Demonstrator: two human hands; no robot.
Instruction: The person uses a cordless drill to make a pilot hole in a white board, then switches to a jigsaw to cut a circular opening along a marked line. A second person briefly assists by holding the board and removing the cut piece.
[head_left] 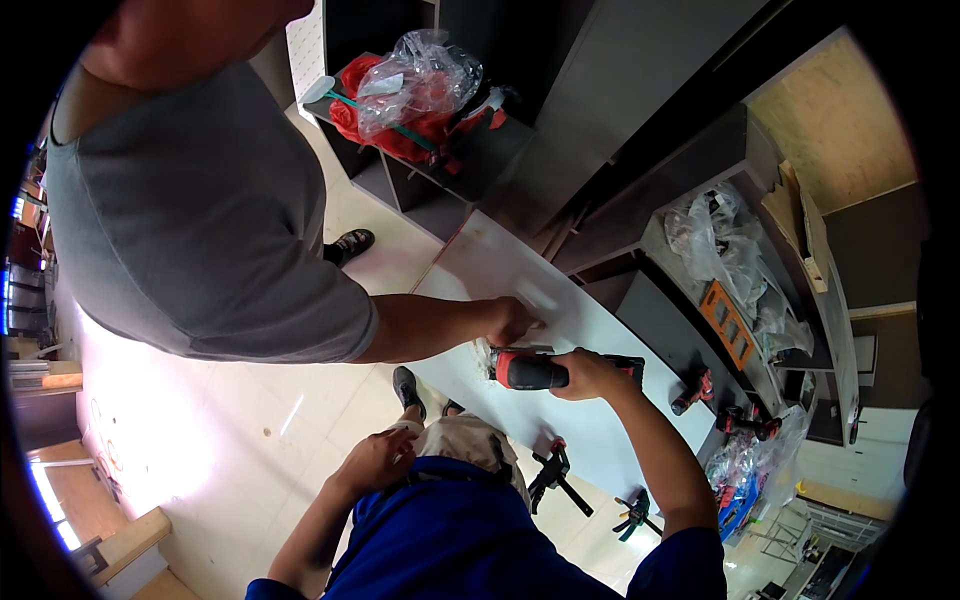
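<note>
My right hand [590, 376] is closed round the handle of a red and black cordless jigsaw [530, 371]. The saw rests on a white board [575, 415], at its near left part, with pale dust beside its front end. My left hand [375, 460] hangs in front of my waist, touching no tool, its fingers apart and slightly bent. Across from me a co-worker's hand [512, 320] lies on the board just beyond the jigsaw. The blade is hidden.
Two black bar clamps [556, 476] grip the board's near edge. A red and black drill [692, 391] lies to the right. Plastic bags [722, 240] and an orange level-like piece [727, 325] sit in the grey cabinet. Red wrapping [350, 115] covers a dark box. The co-worker stands left.
</note>
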